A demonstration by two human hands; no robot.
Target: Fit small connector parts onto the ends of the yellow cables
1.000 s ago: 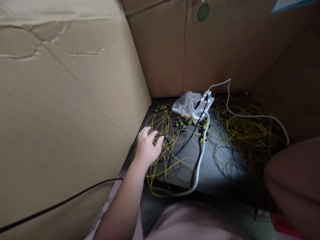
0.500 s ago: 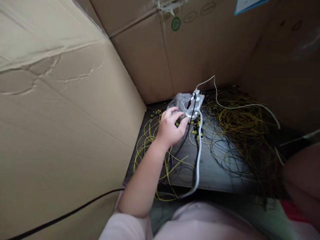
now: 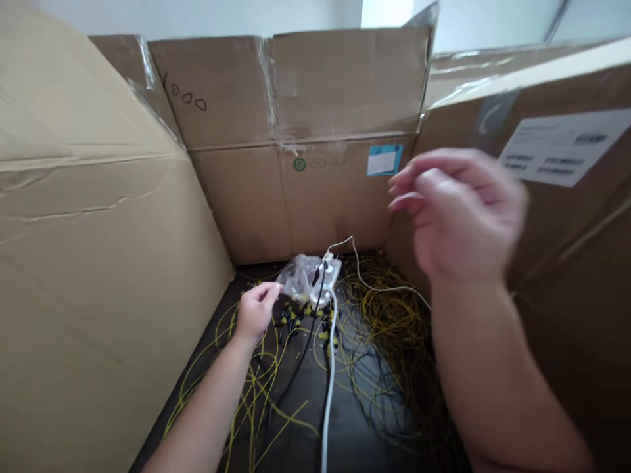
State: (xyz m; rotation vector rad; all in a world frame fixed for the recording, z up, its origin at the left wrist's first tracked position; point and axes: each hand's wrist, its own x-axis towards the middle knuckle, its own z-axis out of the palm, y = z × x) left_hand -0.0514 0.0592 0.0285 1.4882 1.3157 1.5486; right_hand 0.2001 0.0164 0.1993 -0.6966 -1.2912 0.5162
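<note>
My left hand [image 3: 257, 310] is closed in a pinch, its fingertips at the near edge of a clear plastic bag [image 3: 298, 276]. The bag lies crumpled beside a white power strip [image 3: 331, 270] with plugs in it. My right hand [image 3: 466, 210] is raised high on the right, slightly blurred, fingers curled in toward the thumb. Whatever those fingers may hold is hidden. Small black and yellow pieces [image 3: 290, 319] are scattered in front of the bag. Thin yellow wires [image 3: 254, 387] lie loose around my left forearm.
Cardboard walls [image 3: 236, 203] enclose a dark surface [image 3: 300, 420]. A tangled heap of yellow and black wires [image 3: 394, 309] spreads at the right. A thick white cable [image 3: 331, 374] and a black cord [image 3: 300, 364] run toward me from the power strip.
My left hand has closed from an open, spread pose into a pinch at the bag. My right hand has come up into view. The camera has tilted upward, showing the tops of the cardboard walls.
</note>
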